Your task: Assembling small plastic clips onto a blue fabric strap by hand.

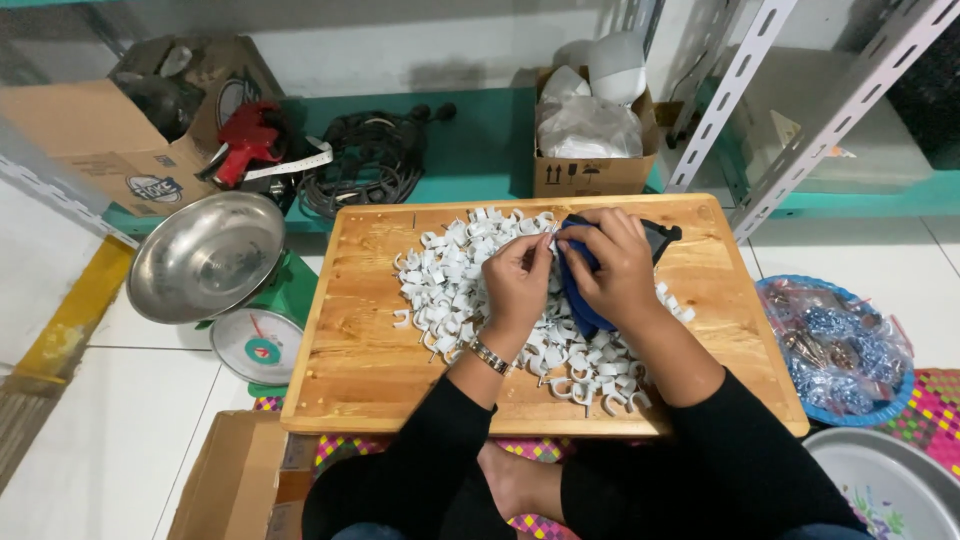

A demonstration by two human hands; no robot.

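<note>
Black sleeves run up from six o'clock to the two hands over a low wooden bench (380,380). Both hands meet just past its centre, toward twelve o'clock. The left hand (517,283) pinches a small white cable clip between its fingertips, a metal watch at the wrist. The right hand (615,270) is clamped on a dark blue pouch (580,305), held touching the left. A loose heap of white cable clips (450,285) with nails spreads beneath them, from ten o'clock to five o'clock of the board. At nine o'clock a green kitchen scale (255,345) carries a steel bowl (205,255); at three o'clock sits a blue basket of bagged hardware (838,350). Clips near the board's front edge look likely to roll off if a forearm sweeps them, and exposed nails could prick a fingertip.
</note>
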